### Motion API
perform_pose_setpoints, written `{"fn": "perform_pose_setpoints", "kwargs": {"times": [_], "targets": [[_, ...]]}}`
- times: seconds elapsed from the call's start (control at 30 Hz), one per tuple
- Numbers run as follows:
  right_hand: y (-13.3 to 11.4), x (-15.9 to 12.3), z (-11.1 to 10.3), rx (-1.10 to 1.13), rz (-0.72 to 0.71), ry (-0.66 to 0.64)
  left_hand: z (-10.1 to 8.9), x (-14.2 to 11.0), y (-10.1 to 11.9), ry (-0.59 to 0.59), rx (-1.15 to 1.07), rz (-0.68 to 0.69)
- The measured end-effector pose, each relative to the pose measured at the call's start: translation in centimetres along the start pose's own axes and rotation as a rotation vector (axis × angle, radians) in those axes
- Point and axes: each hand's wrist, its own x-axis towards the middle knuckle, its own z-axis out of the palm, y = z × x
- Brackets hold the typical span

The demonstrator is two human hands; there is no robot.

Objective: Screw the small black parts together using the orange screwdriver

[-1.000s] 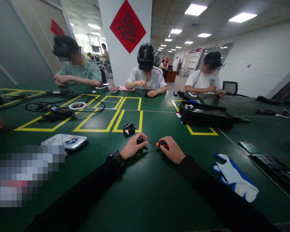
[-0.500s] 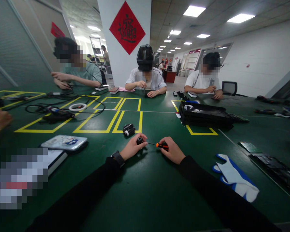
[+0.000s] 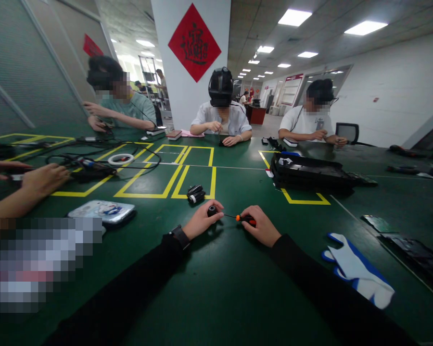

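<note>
My left hand (image 3: 203, 220) is closed around a small black cylindrical part (image 3: 212, 210) with a round end; its exact kind is unclear. In my right hand (image 3: 261, 226) is a screwdriver (image 3: 238, 218) with an orange-and-black handle, the fingers wrapped round it. Its thin shaft points left and reaches the black part at my left fingertips; the tip itself is hidden there. Just beyond my left hand, several black cylindrical pieces (image 3: 196, 194) lie bundled on the green table (image 3: 216, 298).
A white-and-blue glove (image 3: 361, 271) lies right of my forearm, near circuit boards (image 3: 378, 224). Black plastic housings (image 3: 310, 173) stand farther back. At left are a phone-like case (image 3: 103, 211), cables (image 3: 94, 168) and a co-worker's hands (image 3: 45, 180). Several people sit across the table.
My hands keep the same hold on the screwdriver and the black part. The view shifts slightly. At left, a co-worker's hands reach farther in, toward the cables.
</note>
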Motion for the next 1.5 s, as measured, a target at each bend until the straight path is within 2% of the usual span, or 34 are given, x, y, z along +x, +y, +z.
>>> {"fn": "perform_pose_setpoints", "kwargs": {"times": [0.23, 0.57, 1.5], "targets": [[0.03, -0.02, 0.19, 0.009, 0.022, 0.012, -0.02, -0.04, 0.14, 0.002, 0.007, -0.015], [-0.18, 0.19, -0.17, -0.008, 0.011, -0.047, 0.01, -0.10, 0.31, 0.005, -0.010, -0.029], [-0.19, 0.01, -0.12, -0.006, -0.013, -0.018, 0.05, 0.00, 0.27, 0.004, -0.019, -0.034]]}}
